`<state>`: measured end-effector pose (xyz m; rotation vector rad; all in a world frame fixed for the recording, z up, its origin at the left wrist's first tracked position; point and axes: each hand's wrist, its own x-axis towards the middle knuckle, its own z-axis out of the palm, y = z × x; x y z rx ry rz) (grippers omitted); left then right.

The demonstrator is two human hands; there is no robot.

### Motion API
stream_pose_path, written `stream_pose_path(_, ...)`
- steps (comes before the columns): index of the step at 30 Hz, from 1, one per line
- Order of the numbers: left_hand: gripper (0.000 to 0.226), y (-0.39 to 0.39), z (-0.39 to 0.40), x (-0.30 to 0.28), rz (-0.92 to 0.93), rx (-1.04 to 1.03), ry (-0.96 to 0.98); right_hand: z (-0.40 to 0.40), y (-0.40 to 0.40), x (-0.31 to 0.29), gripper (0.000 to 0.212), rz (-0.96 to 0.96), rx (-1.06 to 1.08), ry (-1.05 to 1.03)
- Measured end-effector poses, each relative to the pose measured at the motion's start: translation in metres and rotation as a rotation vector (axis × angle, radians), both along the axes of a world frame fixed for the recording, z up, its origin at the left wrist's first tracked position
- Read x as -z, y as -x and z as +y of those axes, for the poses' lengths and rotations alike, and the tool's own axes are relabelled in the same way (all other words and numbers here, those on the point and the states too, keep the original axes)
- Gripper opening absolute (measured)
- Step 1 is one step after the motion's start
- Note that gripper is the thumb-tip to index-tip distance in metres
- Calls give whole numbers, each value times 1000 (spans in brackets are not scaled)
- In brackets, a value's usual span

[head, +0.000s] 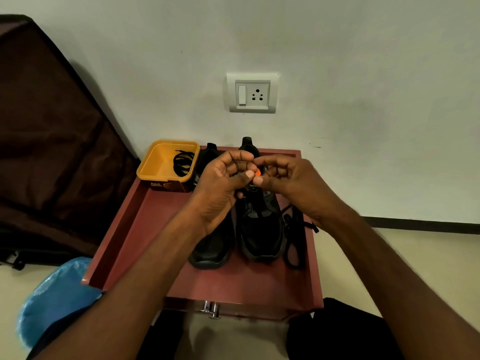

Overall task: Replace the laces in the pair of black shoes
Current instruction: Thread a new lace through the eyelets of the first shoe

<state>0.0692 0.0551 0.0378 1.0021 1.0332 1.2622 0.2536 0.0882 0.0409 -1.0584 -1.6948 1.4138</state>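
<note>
Two black shoes stand side by side on a reddish-brown table (233,281), toes toward me: the left shoe (211,245) and the right shoe (259,229). My left hand (223,183) and my right hand (288,183) meet above the right shoe's tongue, fingers curled, each pinching a thin black lace between thumb and fingers. A small orange spot (258,173) shows between the thumbs. A loose black lace (294,237) lies on the table to the right of the right shoe. A yellow tub (155,165) at the back left holds a coiled black lace (183,162).
The table has raised side edges and a metal drawer knob (211,309) at its front. A wall with a switch and socket plate (252,92) is right behind. A dark brown bag (52,141) leans at the left and a blue plastic cover (49,294) lies at the lower left.
</note>
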Motion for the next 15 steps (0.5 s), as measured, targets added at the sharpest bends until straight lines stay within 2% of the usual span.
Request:
stream_pose_path(4, 27, 3, 2, 0, -79, -58, -16, 8, -11, -1, 22, 82, 71, 50)
stream_pose_path(6, 27, 6, 4, 0, -132, -81, -23, 7, -12, 0, 31, 73, 58, 74)
stream_pose_path(9, 29, 7, 6, 0, -246, -72, -13, 1, -5, 1, 48, 39, -92, 159)
stream_pose_path(10, 30, 8, 6, 0, -278, -72, -11, -1, -2, 2, 46, 28, -134, 183)
stream_pose_path(12, 30, 9, 7, -1, -307, -82, -12, -4, 3, 2, 29, 15, -140, 199)
stream_pose_path(14, 29, 11, 8, -1, -246, -99, -17, -3, 3, 2, 16, 58, -26, 211)
stream_pose_path(15, 28, 12, 8, 0, -162, -113, -25, -1, 1, 1, 17, 110, 51, 227)
